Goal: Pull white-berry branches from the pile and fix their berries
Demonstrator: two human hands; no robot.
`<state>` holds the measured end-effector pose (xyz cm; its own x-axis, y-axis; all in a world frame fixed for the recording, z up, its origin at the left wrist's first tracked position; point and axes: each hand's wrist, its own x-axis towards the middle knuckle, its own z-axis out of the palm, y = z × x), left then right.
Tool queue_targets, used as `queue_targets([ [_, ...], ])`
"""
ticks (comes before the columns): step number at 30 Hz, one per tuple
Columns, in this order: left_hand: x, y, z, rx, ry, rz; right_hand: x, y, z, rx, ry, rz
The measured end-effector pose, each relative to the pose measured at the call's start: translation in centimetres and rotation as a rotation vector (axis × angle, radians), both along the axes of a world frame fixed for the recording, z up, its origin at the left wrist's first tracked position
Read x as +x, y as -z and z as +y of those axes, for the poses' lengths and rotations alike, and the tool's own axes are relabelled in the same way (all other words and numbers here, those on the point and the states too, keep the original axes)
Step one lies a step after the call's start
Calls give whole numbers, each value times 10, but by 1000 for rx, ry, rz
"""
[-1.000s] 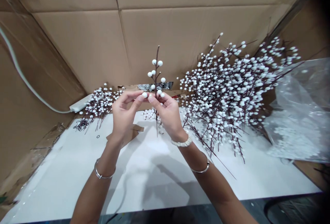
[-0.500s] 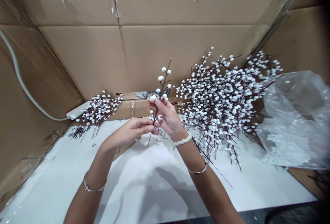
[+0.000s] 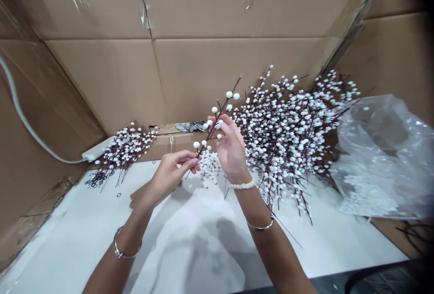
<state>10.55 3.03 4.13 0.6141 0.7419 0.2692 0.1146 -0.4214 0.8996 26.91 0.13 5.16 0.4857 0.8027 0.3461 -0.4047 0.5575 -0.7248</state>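
Observation:
A brown berry branch [image 3: 212,130] with several white berries slants up to the right above the table. Its bare lower end is pinched between the thumb and fingers of my left hand [image 3: 168,174]. My right hand [image 3: 233,151] is closed lightly around the middle of the same stem, its palm partly turned toward me and some fingertips hidden behind the berries. Beneath the branch, between both hands, a heap of loose white berries [image 3: 210,167] lies on the white table [image 3: 190,240].
To the right lies a large pile of berry branches [image 3: 288,127], with a clear plastic bag [image 3: 379,167] of white pieces beyond it. At left are a smaller branch bunch [image 3: 127,147], dark rings [image 3: 96,179] and a white power strip [image 3: 98,148]. Cardboard walls [image 3: 237,59] enclose the back.
My left hand has moved from the berries down to the stem's lower end. The branch went from upright to tilted right, and my right hand shifted slightly rightward along it. The view also moved.

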Motion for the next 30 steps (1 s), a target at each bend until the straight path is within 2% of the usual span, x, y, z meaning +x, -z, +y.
queue_targets([
  [3, 9, 7, -3, 1, 35, 10, 3, 1, 2, -18, 101, 30],
  [9, 18, 16, -6, -54, 108, 6, 8, 0, 0, -16, 135, 63],
  [12, 20, 25, 1, -93, 65, -2, 13, -3, -2, 9, 174, 83],
  [14, 22, 37, 8, -19, 34, 124, 17, -5, -4, 11, 204, 65],
  [17, 27, 60, 14, 253, 102, 601, 21, -6, -7, -7, 217, 8],
  [19, 32, 76, 12, 335, 131, 779, 22, -6, -8, -12, 189, -13],
  [22, 43, 96, 5, 342, 123, 889, 22, -8, -10, 8, 149, -1],
  [25, 53, 108, 2, 341, 109, 970, 22, -9, -10, -3, 146, 17],
  [28, 55, 113, 4, 349, 104, 968, 22, -9, -10, -3, 126, 14],
  [30, 52, 110, 7, 359, 122, 903, 21, -9, -10, 1, 106, -4],
])
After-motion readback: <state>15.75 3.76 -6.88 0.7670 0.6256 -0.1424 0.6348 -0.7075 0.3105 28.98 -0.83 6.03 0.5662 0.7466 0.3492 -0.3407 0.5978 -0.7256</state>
